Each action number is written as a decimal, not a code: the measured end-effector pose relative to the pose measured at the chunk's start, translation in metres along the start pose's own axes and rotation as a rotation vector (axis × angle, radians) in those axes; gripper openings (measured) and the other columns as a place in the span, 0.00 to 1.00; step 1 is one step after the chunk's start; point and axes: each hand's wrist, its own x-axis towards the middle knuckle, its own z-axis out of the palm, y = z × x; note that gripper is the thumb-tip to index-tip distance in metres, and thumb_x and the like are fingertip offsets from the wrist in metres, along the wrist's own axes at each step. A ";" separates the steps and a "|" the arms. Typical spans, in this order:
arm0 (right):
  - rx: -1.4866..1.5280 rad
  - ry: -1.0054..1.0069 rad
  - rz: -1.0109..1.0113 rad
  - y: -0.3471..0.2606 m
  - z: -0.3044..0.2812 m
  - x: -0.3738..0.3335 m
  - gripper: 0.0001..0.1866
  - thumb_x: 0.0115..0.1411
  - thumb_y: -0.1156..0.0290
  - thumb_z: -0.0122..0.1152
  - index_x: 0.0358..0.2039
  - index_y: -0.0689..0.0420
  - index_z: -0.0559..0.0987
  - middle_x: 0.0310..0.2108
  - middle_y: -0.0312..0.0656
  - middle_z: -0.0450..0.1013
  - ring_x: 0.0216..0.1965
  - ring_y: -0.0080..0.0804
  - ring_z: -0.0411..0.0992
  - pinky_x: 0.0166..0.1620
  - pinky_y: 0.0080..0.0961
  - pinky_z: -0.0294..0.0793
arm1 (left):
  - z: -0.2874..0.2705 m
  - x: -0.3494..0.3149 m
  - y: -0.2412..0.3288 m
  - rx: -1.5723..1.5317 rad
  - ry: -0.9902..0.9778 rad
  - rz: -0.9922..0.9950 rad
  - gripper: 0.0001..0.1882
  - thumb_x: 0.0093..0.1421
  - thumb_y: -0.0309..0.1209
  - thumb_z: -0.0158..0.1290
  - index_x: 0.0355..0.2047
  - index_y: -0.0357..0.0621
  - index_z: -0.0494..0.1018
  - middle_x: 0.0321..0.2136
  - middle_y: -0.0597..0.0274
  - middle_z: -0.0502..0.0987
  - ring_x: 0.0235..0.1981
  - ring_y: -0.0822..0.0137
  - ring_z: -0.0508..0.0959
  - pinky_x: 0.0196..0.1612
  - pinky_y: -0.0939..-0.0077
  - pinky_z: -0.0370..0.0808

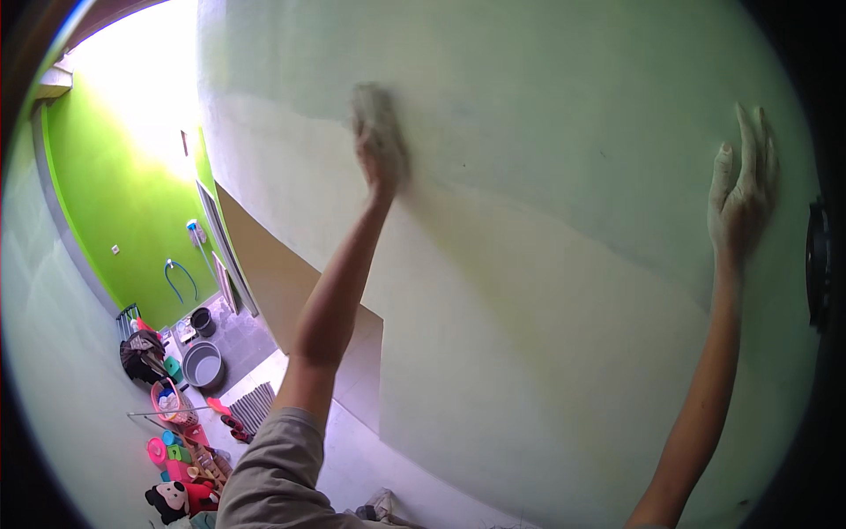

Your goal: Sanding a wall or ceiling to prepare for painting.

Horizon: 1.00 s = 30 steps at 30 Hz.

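Observation:
A pale green wall fills most of the head view, with a lighter whitish area below a slanting border. My left hand is raised against the wall near that border. Motion smears its fingers, and I cannot make out whether something lies under them. Flat on the wall at the far right rests my right hand, its fingers stretched out and coated in pale dust. Nothing shows in the right hand.
To the lower left, a grey basin, a dark bucket and a pink laundry basket stand on the floor. A plush toy and a striped mat lie nearer. Beyond is a bright green wall.

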 end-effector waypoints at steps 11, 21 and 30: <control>-0.034 0.045 0.007 -0.010 0.005 0.001 0.22 0.72 0.59 0.50 0.65 0.42 0.73 0.67 0.36 0.67 0.67 0.43 0.65 0.67 0.46 0.67 | -0.006 0.011 0.005 -0.322 0.276 -0.097 0.28 0.76 0.42 0.36 0.72 0.43 0.58 0.76 0.51 0.43 0.75 0.53 0.51 0.76 0.52 0.43; -0.017 0.036 -0.009 -0.012 0.009 -0.001 0.22 0.74 0.58 0.47 0.66 0.43 0.71 0.67 0.38 0.67 0.67 0.45 0.65 0.69 0.46 0.65 | -0.006 -0.013 0.048 0.018 0.264 -0.158 0.25 0.75 0.35 0.40 0.69 0.41 0.63 0.72 0.51 0.58 0.76 0.55 0.50 0.75 0.49 0.42; 0.027 0.079 -0.017 -0.019 0.013 0.002 0.22 0.74 0.58 0.47 0.66 0.41 0.71 0.67 0.38 0.67 0.67 0.46 0.65 0.68 0.46 0.66 | 0.013 -0.066 0.024 -0.057 -0.117 0.089 0.26 0.70 0.37 0.49 0.68 0.52 0.66 0.71 0.52 0.60 0.70 0.49 0.63 0.74 0.51 0.55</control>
